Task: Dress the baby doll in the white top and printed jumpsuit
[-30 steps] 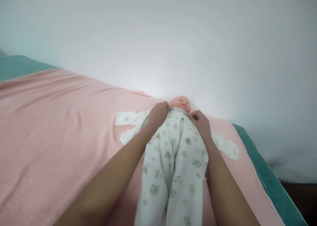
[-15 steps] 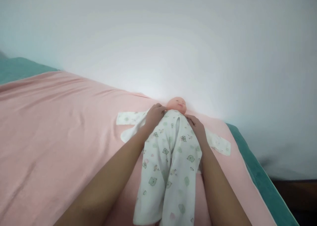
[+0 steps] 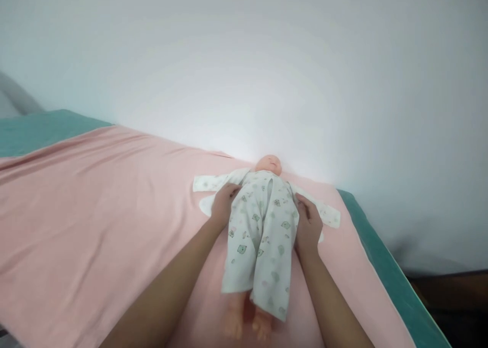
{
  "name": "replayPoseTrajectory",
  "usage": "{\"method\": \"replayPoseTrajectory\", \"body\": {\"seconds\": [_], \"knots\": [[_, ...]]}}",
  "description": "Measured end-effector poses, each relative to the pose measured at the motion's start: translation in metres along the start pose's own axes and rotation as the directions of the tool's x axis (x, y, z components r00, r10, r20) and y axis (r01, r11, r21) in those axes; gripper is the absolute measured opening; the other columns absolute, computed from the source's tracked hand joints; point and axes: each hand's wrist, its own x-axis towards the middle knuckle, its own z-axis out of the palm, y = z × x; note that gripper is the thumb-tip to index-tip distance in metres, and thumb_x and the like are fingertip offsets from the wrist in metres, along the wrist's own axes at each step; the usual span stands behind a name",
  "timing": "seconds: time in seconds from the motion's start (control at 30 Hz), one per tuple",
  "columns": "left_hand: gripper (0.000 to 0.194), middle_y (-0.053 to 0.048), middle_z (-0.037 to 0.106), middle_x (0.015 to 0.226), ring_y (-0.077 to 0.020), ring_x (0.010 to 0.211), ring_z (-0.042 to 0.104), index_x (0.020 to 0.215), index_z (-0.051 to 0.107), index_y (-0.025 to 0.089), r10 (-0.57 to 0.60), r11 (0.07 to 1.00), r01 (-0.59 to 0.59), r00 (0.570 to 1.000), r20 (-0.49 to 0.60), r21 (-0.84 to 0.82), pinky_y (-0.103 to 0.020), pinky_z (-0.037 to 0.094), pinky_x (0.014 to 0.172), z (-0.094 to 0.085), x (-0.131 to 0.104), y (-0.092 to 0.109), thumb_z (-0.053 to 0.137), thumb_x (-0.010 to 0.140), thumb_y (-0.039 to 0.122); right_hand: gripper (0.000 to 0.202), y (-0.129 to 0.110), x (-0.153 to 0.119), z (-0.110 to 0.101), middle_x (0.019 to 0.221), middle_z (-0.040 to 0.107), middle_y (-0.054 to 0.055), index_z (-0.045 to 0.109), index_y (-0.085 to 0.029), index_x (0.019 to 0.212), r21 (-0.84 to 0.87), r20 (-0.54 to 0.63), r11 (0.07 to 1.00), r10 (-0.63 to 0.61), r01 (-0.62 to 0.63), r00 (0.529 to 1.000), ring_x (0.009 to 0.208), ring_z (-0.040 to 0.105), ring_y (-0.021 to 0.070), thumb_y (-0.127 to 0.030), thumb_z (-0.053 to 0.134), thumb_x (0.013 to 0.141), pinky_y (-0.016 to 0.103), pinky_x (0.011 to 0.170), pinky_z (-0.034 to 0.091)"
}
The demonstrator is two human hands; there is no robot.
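A baby doll [image 3: 269, 165] lies on its back, head toward the wall, its bare feet [image 3: 233, 322] showing at the near end. Patterned white baby trousers [image 3: 272, 246] lie spread over its body and legs, waist up by the chin. Beneath them, a white long-sleeved baby top [image 3: 208, 183] has its sleeves stretched out to both sides. My left hand [image 3: 225, 203] is closed at the trousers' left edge, fingertips on the cloth. At the right edge my right hand [image 3: 309, 223] has curled fingers against the fabric, partly tucked behind it.
A pink sheet [image 3: 114, 226] with folds covers the bed, over a green cover [image 3: 375, 246] that shows at the right edge and far left. A pale wall [image 3: 244, 68] stands directly behind the doll's head. Something dark lies beyond the bed at lower right.
Both hands have moved down from near the doll's neck to the sides of the trousers. The doll's feet have come into view below the hems. The camera view has shifted slightly.
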Motion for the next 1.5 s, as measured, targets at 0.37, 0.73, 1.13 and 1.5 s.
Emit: {"method": "replayPoseTrajectory", "body": {"seconds": [0.37, 0.73, 1.13, 1.5], "knots": [[0.018, -0.005, 0.059, 0.1, -0.0177, 0.09, 0.056, 0.1, 0.064, 0.025, 0.024, 0.994, 0.0, 0.976, 0.216, -0.11, -0.032, 0.048, 0.079, -0.049, -0.162, 0.049, 0.053, 0.086, 0.028, 0.027, -0.1, -0.117, -0.03, 0.106, 0.056, 0.003, 0.055, -0.022, 0.099, -0.117, 0.816, 0.913, -0.136, 0.391, 0.562, 0.093, 0.054, 0.0177, -0.005, 0.046, 0.08, 0.029, 0.078, 0.045], [0.026, -0.001, 0.052, 0.092, -0.0149, 0.078, 0.05, 0.088, 0.058, 0.022, -0.124, 0.99, 0.137, 0.959, 0.256, -0.033, -0.027, 0.046, 0.067, -0.042, -0.184, 0.067, 0.048, 0.069, 0.008, 0.023, -0.099, -0.14, -0.017, 0.088, 0.056, 0.004, 0.049, -0.019, 0.081, -0.385, 0.73, 0.678, -0.192, 0.627, 0.656, 0.074, 0.05, 0.0179, 0.003, 0.045, 0.074, 0.028, 0.065, 0.034], [0.005, 0.003, 0.052, 0.068, -0.0151, 0.063, 0.048, 0.075, 0.045, 0.022, -0.249, 0.95, 0.219, 0.962, 0.115, 0.223, -0.026, 0.036, 0.06, -0.053, -0.192, 0.067, 0.046, 0.077, 0.018, 0.021, -0.104, -0.156, -0.034, 0.091, 0.052, 0.003, 0.045, -0.019, 0.082, -0.182, 0.657, 0.755, -0.383, 0.63, 0.649, 0.081, 0.047, 0.0191, 0.001, 0.039, 0.078, 0.031, 0.073, 0.035], [0.006, 0.004, 0.051, 0.063, -0.0148, 0.057, 0.047, 0.077, 0.045, 0.022, -0.318, 0.946, 0.314, 0.947, 0.036, 0.085, -0.024, 0.032, 0.055, -0.062, -0.227, 0.05, 0.049, 0.08, 0.027, 0.022, -0.095, -0.17, -0.037, 0.09, 0.05, 0.002, 0.047, -0.02, 0.088, -0.118, 0.552, 0.895, -0.301, 0.43, 0.778, 0.083, 0.048, 0.0172, -0.001, 0.041, 0.078, 0.029, 0.073, 0.037]]}}
